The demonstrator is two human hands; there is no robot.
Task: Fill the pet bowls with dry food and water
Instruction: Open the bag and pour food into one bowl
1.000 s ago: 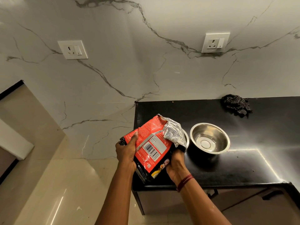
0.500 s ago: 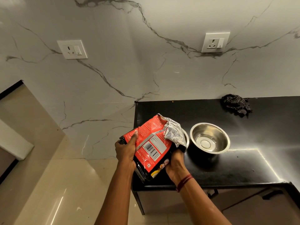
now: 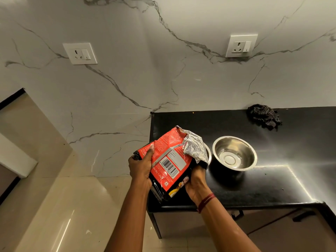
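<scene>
head view: grips red food bag (image 3: 169, 160), left hand (image 3: 141, 166) curled round its left edge, right hand (image 3: 197, 182) round its bottom corner. holds it tilted above black counter (image 3: 254, 186), silver top hiding most of one steel bowl (image 3: 209, 153). second bowl (image 3: 245, 150) just beside.

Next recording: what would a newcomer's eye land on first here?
The red and black food bag at centre frame, gripped by the left hand and right hand, its foil mouth tilted over a mostly hidden second bowl. Just right of it, a shiny steel bowl stands on the black counter, with a dark crumpled cloth at the back by the marble wall.
</scene>
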